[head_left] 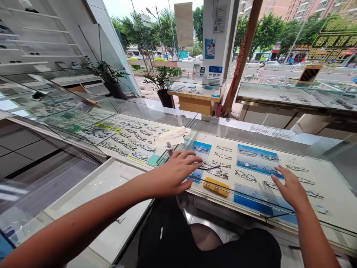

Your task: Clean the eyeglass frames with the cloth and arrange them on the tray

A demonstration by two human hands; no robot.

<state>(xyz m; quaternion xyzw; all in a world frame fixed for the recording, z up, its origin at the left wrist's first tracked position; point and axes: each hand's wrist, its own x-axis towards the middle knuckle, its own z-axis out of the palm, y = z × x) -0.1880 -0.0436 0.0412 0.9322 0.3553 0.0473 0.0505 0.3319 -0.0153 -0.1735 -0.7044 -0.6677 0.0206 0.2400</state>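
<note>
With both hands over the glass bench, this looks like the reach-in step: left hand spread flat beside the glasses, right hand open, holding nothing (yellow case near). Next move probably needs a fine pinch on one frame.

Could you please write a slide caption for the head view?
Both hands, left and right, spread open over a tray of eyeglasses.

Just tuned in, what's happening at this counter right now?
A person sits at a glass display case of eyeglasses. The left hand is spread flat over a pair of glasses; I can't tell if it touches them. The right hand, open, hovers near other frames. A yellow block lies between the hands; a small bottle and cloth sit behind.
</note>
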